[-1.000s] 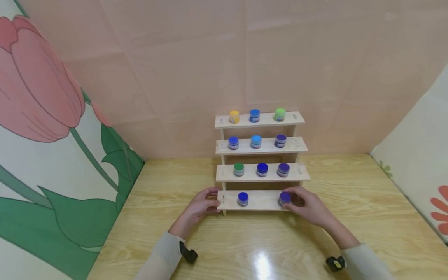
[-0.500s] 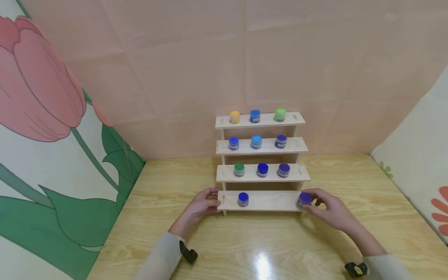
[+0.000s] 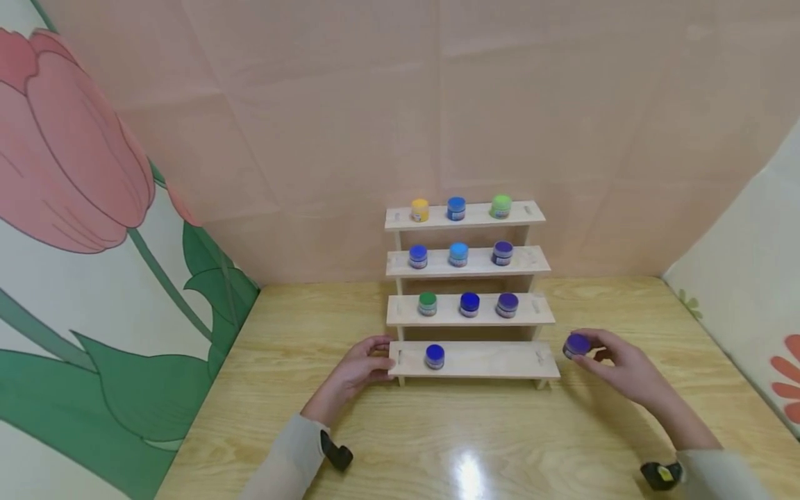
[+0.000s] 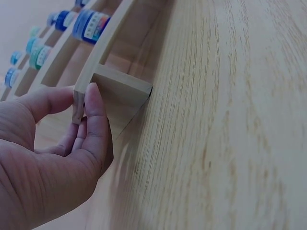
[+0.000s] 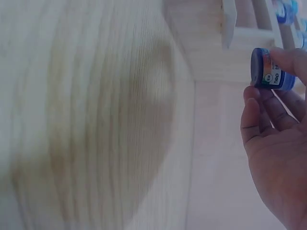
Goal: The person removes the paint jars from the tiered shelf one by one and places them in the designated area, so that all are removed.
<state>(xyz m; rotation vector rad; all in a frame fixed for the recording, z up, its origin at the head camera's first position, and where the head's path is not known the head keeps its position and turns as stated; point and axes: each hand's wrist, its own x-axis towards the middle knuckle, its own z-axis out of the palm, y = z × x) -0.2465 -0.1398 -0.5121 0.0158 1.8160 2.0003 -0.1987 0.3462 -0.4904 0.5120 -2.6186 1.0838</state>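
A four-tier wooden display rack (image 3: 487, 360) stands on the table, small lidded paint jars on its shelves. My left hand (image 3: 361, 362) pinches the left end of the lowest shelf; in the left wrist view the thumb and fingers (image 4: 98, 108) lie on either side of the board's end. Off the rack's right end, my right hand (image 3: 625, 364) holds a purple-lidded paint jar (image 3: 576, 346) between thumb and fingertips. The right wrist view shows this jar (image 5: 272, 69) tipped on its side, its label visible. One blue-lidded jar (image 3: 434, 356) sits on the left part of the lowest shelf.
Each of the upper shelves carries three jars, among them a green one (image 3: 428, 303), a yellow one (image 3: 420, 210) and a light green one (image 3: 501, 206). Behind the wooden table (image 3: 500, 430) hangs a pink backdrop (image 3: 325, 153). Flower-printed panels stand at both sides.
My right hand has carried the purple-lidded jar off the right part of the lowest shelf and out to the right. The left hand stays at the shelf's left end.
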